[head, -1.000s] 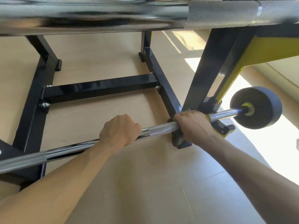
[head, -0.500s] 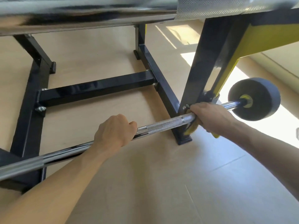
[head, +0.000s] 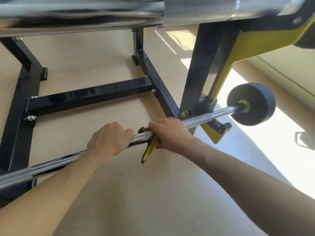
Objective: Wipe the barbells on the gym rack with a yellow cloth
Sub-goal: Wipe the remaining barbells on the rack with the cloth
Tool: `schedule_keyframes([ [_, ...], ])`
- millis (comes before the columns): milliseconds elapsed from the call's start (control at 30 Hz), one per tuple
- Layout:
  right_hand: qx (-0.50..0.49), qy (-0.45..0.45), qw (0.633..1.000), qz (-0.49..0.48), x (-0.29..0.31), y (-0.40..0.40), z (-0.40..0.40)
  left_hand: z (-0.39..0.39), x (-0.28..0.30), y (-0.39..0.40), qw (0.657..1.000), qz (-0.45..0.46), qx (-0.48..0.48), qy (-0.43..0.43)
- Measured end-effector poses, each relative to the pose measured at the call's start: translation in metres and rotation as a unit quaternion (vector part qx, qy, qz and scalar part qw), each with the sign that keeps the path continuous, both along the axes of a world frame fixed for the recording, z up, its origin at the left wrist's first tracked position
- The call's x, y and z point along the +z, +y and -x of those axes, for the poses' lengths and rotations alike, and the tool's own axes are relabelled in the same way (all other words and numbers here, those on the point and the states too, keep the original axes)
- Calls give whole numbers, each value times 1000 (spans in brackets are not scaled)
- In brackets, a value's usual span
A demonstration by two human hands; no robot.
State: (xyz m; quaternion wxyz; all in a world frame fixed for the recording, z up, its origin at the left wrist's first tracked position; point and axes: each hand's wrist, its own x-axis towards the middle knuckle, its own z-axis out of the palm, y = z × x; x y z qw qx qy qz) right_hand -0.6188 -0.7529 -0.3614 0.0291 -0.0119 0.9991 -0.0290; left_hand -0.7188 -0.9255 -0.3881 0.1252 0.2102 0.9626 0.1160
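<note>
Fingers of both hands are curled over the lower barbell (head: 201, 120). The left hand (head: 109, 140) grips the bare chrome shaft with knuckles up. The right hand (head: 169, 132) grips the shaft through the yellow cloth (head: 150, 147), which is wrapped round the bar under the palm; a loose tail of cloth hangs below the bar between the two hands. The fingertips of both hands are hidden behind the bar.

Compared with half a second ago, the right hand and cloth have moved inward along the bar: they were then at the rack upright, and now sit on the knurled section just beside the left hand. The left hand holds the same place on the shaft. The knurled stretch near the upright, covered earlier, is now exposed.

The lower barbell lies in the yellow cradle (head: 215, 136) at the foot of the black rack (head: 202, 70), with a dark round weight (head: 255, 106) on its right end. The bar's left end runs out of view at the left edge.

Farther off, the rack's black crossbar (head: 92, 96) and base rails rest on the pale floor (head: 153, 193). An upper barbell (head: 204, 11) crosses the top of the view, blurred on its left part and cut off at both ends.
</note>
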Motion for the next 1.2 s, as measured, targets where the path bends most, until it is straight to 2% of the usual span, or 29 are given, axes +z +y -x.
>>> schedule_keyframes([
  [100, -107, -58, 990, -72, 15, 71, -22, -3, 3, 1, 1000, 6, 13, 12],
  [167, -118, -56, 986, -99, 19, 98, -36, -6, 6, 4, 1000, 5, 17, 19],
  [233, -123, -73, 982, -125, 20, 92, -31, -5, 7, 8, 1000, 4, 18, 21],
  [300, -131, -82, 983, -98, 21, 62, -18, -3, 7, 9, 1000, 12, 17, 12],
  [500, -26, -6, 1000, -3, 5, -47, 13, -3, 4, 9, 1000, 8, 15, -4],
  [600, 5, 15, 1000, 22, -1, -51, 12, -6, 6, 6, 1000, 2, 19, -1],
  [667, 15, -6, 1000, 20, 0, -30, 6, -6, 5, 2, 1000, 8, 13, 1],
  [767, -80, -58, 994, -35, 10, 30, -9, -4, 5, 0, 1000, 14, 8, 8],
  [833, -161, -82, 983, -36, 18, 70, -23, -5, 7, 1, 1000, 13, 13, 7],
  [933, -192, -93, 975, -59, 18, 86, -28, -7, 10, 7, 999, 13, 30, -1],
  [1033, -155, -83, 982, -66, 13, 54, -8, -6, 11, 10, 999, 18, 36, -16],
  [1200, -16, -25, 1000, -5, 2, -35, 14, -11, 8, 10, 1000, 2, 26, 5],
])
